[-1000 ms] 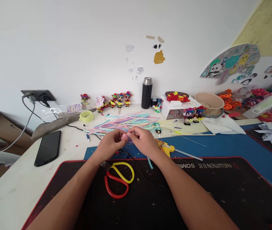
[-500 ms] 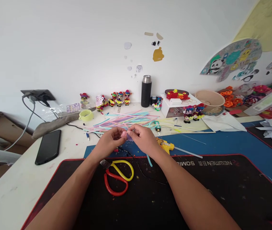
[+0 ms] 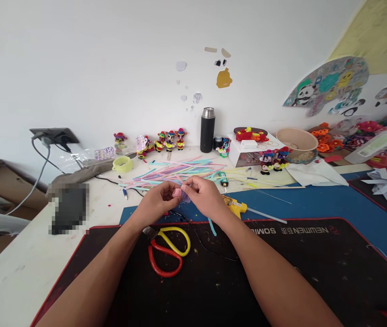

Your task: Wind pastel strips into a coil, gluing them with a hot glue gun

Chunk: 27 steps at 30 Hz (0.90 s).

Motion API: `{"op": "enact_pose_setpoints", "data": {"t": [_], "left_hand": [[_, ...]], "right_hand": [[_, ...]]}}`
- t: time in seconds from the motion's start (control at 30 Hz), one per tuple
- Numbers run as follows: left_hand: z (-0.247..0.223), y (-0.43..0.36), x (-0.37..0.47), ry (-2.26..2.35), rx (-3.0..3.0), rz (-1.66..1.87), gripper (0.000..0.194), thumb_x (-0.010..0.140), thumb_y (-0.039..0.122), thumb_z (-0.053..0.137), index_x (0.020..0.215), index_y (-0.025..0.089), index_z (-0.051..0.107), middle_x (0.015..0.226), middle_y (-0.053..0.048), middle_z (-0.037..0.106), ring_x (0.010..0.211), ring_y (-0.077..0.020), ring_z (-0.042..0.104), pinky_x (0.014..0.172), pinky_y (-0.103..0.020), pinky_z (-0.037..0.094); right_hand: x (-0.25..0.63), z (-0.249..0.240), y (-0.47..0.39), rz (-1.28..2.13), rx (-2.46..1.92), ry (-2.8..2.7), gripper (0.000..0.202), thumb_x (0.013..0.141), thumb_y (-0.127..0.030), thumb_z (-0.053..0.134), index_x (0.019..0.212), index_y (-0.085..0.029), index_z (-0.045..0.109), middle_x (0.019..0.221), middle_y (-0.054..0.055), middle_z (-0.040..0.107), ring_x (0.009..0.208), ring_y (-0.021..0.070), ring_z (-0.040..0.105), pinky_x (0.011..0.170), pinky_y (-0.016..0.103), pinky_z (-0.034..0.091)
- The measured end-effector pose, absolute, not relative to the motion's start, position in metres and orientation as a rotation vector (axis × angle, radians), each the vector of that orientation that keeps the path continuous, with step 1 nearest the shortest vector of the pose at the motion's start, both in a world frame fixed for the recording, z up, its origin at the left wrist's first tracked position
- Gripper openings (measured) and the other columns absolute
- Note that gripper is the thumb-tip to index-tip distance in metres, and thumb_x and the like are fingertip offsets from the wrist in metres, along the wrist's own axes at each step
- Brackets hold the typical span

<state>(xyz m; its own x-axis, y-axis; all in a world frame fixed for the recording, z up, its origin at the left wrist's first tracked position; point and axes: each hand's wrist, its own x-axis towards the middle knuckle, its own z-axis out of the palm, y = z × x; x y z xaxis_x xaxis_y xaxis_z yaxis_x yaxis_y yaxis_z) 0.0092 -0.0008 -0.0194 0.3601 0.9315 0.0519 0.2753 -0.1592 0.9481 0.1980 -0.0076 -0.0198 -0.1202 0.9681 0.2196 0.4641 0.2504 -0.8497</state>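
My left hand (image 3: 157,200) and my right hand (image 3: 207,197) meet above the back edge of the mat. Between their fingertips is a small fuzzy pink and purple pipe-cleaner piece (image 3: 186,198); the fingers cover much of it. Both hands are closed in a pinch on it. A light-blue pipe cleaner (image 3: 212,227) sticks out below my right hand; I cannot tell whether it is joined to the piece. Scissors (image 3: 176,252) with one red and one yellow handle lie below my hands. Behind my hands lies a loose pile of pastel pipe cleaners (image 3: 180,171).
A yellow glue gun (image 3: 237,207) with a clear stick lies right of my hands. Farther back stand a black thermos (image 3: 207,131), several small figures (image 3: 170,141) and a white box (image 3: 239,150). A thin black cable crosses the black mat (image 3: 248,281). Paper strips (image 3: 386,188) lie far right.
My hands stay in nearly the same place, still pinching the piece. Slightly more of its purple part shows between the fingers. The camera view has shifted slightly.
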Motion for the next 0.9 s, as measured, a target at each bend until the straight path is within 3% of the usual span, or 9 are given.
{"op": "enact_pose_setpoints", "data": {"t": [0.4,0.9], "left_hand": [[-0.0096,-0.0052,0.0125,1.051,1.537,0.744,0.041,0.073,0.056,0.081,0.088,0.020,0.069,0.080,-0.003,0.067,0.072,-0.0194,0.061,0.065,-0.030,0.050],[-0.0133,0.0002,0.0064,0.972,1.423,0.697,0.030,0.075,0.048,0.082,0.086,0.021,0.074,0.071,-0.002,0.067,0.063,-0.0168,0.059,0.061,-0.028,0.047]], "right_hand": [[0.1990,-0.0115,-0.0127,0.405,-1.505,-2.022,0.015,0.100,-0.029,0.060,0.104,-0.023,0.072,0.086,0.004,0.077,0.079,0.0213,0.068,0.066,0.029,0.034],[0.2005,-0.0178,-0.0123,0.272,-1.411,-2.126,0.020,0.104,-0.030,0.053,0.105,-0.024,0.073,0.098,0.005,0.080,0.082,0.0206,0.070,0.069,0.028,0.036]]}}
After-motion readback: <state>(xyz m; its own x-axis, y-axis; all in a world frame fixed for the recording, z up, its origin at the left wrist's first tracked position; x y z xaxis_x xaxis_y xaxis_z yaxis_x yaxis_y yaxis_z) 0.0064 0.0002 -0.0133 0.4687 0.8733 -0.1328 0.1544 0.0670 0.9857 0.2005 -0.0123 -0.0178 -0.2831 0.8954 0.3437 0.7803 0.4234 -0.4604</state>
